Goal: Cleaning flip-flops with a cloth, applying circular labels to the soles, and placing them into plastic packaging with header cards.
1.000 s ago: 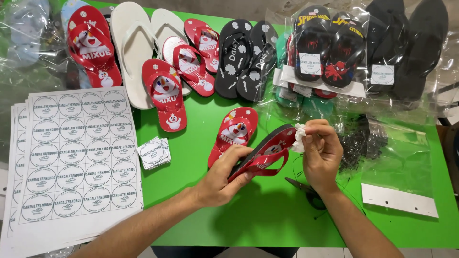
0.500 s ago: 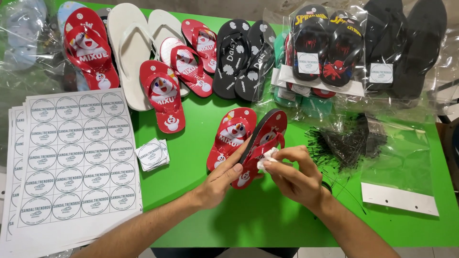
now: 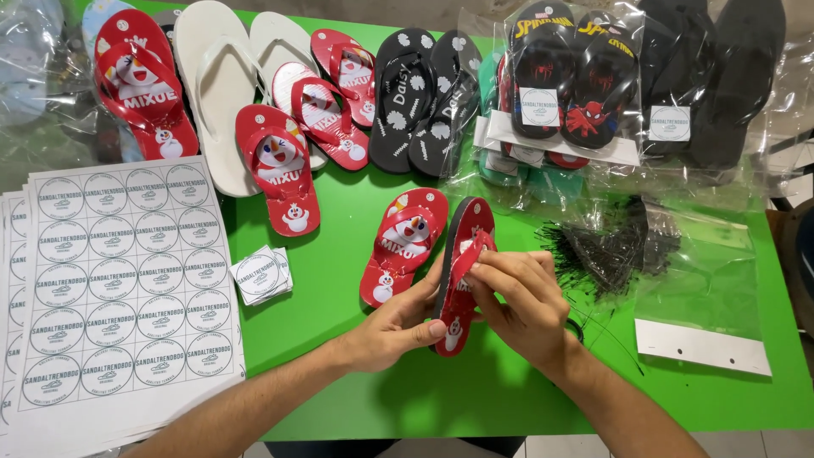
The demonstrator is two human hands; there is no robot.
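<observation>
A small red flip-flop (image 3: 462,254) with a cartoon print stands tilted on its edge at the middle of the green table (image 3: 339,254). My left hand (image 3: 398,318) grips its lower side from below. My right hand (image 3: 521,293) has its fingers pinched at the strap near the sandal's middle. Its matching red flip-flop (image 3: 403,242) lies flat just to the left, touching the held one.
Sheets of round white stickers (image 3: 119,280) lie at the left, with a small stack of cut stickers (image 3: 261,276) beside them. Red, white and black sandals (image 3: 280,110) line the back. Bagged sandals (image 3: 577,85), black plastic fasteners (image 3: 606,246) and a clear bag (image 3: 704,288) sit at the right.
The red flip-flop was held up near my right hand; it has come down beside its pair and turned on edge. My right hand moved onto its strap.
</observation>
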